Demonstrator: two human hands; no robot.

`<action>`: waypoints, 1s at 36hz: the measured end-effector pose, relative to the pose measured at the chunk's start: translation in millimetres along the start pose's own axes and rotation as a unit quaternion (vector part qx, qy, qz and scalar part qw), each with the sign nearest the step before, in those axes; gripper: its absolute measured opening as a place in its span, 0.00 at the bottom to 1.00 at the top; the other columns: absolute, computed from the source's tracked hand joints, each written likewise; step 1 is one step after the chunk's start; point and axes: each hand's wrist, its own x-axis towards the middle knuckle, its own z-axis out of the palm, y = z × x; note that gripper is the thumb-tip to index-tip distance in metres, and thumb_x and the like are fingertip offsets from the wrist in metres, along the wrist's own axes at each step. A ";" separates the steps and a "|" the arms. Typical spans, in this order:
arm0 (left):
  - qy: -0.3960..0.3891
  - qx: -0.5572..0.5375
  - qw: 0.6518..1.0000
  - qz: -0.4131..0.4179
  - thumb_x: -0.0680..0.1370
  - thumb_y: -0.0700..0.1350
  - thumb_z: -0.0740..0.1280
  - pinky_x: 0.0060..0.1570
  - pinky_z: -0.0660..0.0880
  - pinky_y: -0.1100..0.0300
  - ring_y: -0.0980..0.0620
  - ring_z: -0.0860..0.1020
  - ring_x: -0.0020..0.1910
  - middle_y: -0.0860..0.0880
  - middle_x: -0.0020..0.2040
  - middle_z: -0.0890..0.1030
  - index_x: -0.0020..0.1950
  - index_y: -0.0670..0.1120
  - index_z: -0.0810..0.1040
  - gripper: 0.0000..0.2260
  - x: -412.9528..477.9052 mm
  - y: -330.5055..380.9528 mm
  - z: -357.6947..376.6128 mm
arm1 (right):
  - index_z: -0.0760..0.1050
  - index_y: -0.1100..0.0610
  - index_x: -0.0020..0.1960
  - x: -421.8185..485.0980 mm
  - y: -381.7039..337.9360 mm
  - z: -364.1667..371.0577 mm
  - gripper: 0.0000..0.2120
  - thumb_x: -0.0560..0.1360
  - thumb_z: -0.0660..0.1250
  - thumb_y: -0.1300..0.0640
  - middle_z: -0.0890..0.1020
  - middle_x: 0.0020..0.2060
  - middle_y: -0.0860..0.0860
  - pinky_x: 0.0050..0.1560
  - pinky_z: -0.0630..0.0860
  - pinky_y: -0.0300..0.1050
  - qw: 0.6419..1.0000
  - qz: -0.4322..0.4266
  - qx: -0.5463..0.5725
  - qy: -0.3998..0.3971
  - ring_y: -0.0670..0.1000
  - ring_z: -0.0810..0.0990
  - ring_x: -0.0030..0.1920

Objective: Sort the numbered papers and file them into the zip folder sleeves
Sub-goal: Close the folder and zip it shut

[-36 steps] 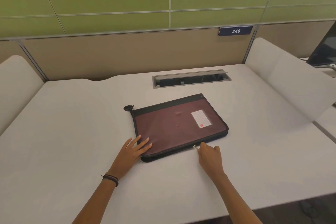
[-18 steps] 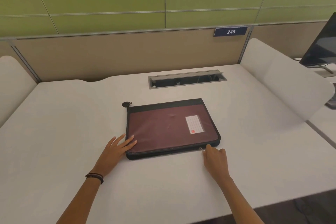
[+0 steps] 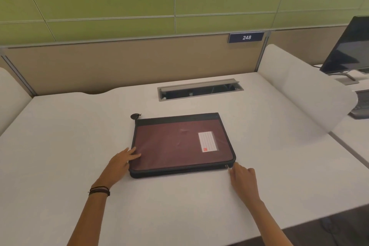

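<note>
The zip folder (image 3: 182, 144) lay flat and closed near the middle of the bench (image 3: 60, 146), maroon cover up, with a white label (image 3: 207, 142) towards its right side. Its zipper pull (image 3: 227, 166) sat at the near right corner. The right hand (image 3: 242, 177) reached to that corner, and its grip looked pinched together on the pull, though the contact was small in the view. The left hand (image 3: 121, 161) rested on the near left edge of the cover, its grip apart with the fingers laid flat, seemingly to steady the folder. No numbered papers showed anywhere, so they were presumably inside; the job looked barely begun, with the unzipping still in hand.

The corner was probably the weak spot. Pulling the slider round the bend at an angle could jam it or slip it out of the pinch. If the left hand pressed too lightly, the folder could slide or swing on the smooth bench instead of opening.

Beyond the folder was an open cable tray (image 3: 199, 90), with a dark monitor (image 3: 347, 46) on the next desk to the right.
</note>
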 end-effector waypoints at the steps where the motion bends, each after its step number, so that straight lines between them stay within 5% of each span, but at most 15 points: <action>1: -0.003 -0.016 1.000 0.007 0.77 0.27 0.55 0.72 0.54 0.60 0.47 0.59 0.75 0.48 0.74 0.63 0.71 0.46 0.69 0.25 2.0 10.1 -1.8 | 0.64 0.54 0.39 0.4 1.0 1.2 0.10 0.79 0.55 0.60 0.65 0.25 0.43 0.44 0.60 0.43 1.000 -0.002 0.008 0.003 0.44 0.62 0.25; 4: -0.019 -0.051 0.998 0.042 0.80 0.34 0.55 0.70 0.55 0.63 0.51 0.64 0.72 0.51 0.73 0.66 0.70 0.50 0.70 0.21 7.5 45.6 -0.9 | 0.64 0.54 0.38 -0.2 3.7 8.4 0.11 0.78 0.58 0.62 0.68 0.26 0.44 0.42 0.62 0.44 0.999 -0.002 0.030 0.039 0.44 0.61 0.24; 10: -0.094 -0.063 0.986 0.124 0.83 0.42 0.56 0.71 0.54 0.62 0.54 0.61 0.73 0.53 0.74 0.65 0.71 0.53 0.68 0.18 28.1 110.8 24.9 | 0.58 0.51 0.35 -6.0 4.9 14.9 0.12 0.72 0.60 0.60 0.59 0.25 0.41 0.31 0.60 0.40 0.992 -0.041 0.052 0.108 0.42 0.56 0.23; 17: -0.148 -0.014 0.969 0.197 0.82 0.44 0.56 0.74 0.51 0.53 0.50 0.52 0.76 0.52 0.77 0.59 0.73 0.51 0.66 0.18 58.3 177.0 53.7 | 0.66 0.55 0.36 -8.5 4.1 14.4 0.12 0.75 0.65 0.65 0.71 0.28 0.47 0.31 0.63 0.42 0.990 0.012 0.109 0.090 0.50 0.68 0.28; 21: -0.144 0.020 0.964 0.223 0.82 0.47 0.56 0.74 0.41 0.47 0.48 0.47 0.77 0.50 0.78 0.51 0.76 0.54 0.58 0.22 71.1 196.7 71.8 | 0.71 0.58 0.38 -7.9 5.9 15.7 0.08 0.75 0.66 0.64 0.72 0.32 0.47 0.31 0.63 0.35 0.990 0.019 0.118 0.078 0.50 0.71 0.32; 25: -0.135 0.069 0.965 0.212 0.76 0.66 0.50 0.71 0.35 0.40 0.46 0.43 0.77 0.48 0.78 0.48 0.77 0.58 0.51 0.31 72.7 213.1 87.9 | 0.74 0.58 0.39 -5.4 9.5 18.0 0.05 0.74 0.66 0.63 0.73 0.35 0.47 0.34 0.61 0.28 0.988 0.007 0.122 0.097 0.47 0.70 0.34; 27: -0.111 0.135 0.962 0.212 0.72 0.71 0.40 0.69 0.40 0.35 0.41 0.49 0.76 0.45 0.78 0.53 0.77 0.57 0.46 0.36 70.9 216.2 99.6 | 0.74 0.57 0.39 -3.1 11.1 19.9 0.03 0.71 0.64 0.60 0.75 0.36 0.49 0.36 0.60 0.27 0.986 -0.011 0.115 0.118 0.46 0.69 0.34; 29: -0.084 0.171 0.966 0.172 0.76 0.68 0.35 0.65 0.57 0.34 0.40 0.65 0.71 0.45 0.73 0.66 0.77 0.55 0.43 0.32 70.4 212.9 114.3 | 0.75 0.57 0.39 -1.2 12.7 21.8 0.04 0.70 0.62 0.58 0.76 0.37 0.49 0.37 0.61 0.28 0.985 -0.027 0.108 0.129 0.45 0.69 0.34; 33: -0.065 0.141 0.978 0.139 0.76 0.63 0.46 0.60 0.69 0.38 0.42 0.73 0.66 0.46 0.68 0.74 0.73 0.54 0.59 0.28 66.1 216.8 122.4 | 0.77 0.57 0.40 1.2 13.6 24.4 0.05 0.70 0.63 0.57 0.77 0.38 0.50 0.36 0.67 0.37 0.984 -0.034 0.115 0.129 0.47 0.72 0.35; 36: -0.034 0.111 0.982 0.152 0.75 0.63 0.58 0.62 0.68 0.40 0.44 0.72 0.67 0.47 0.69 0.73 0.78 0.52 0.44 0.38 65.8 219.0 124.1 | 0.76 0.57 0.40 3.6 12.0 25.5 0.09 0.71 0.62 0.53 0.77 0.38 0.49 0.38 0.63 0.31 0.983 -0.043 0.127 0.125 0.45 0.70 0.36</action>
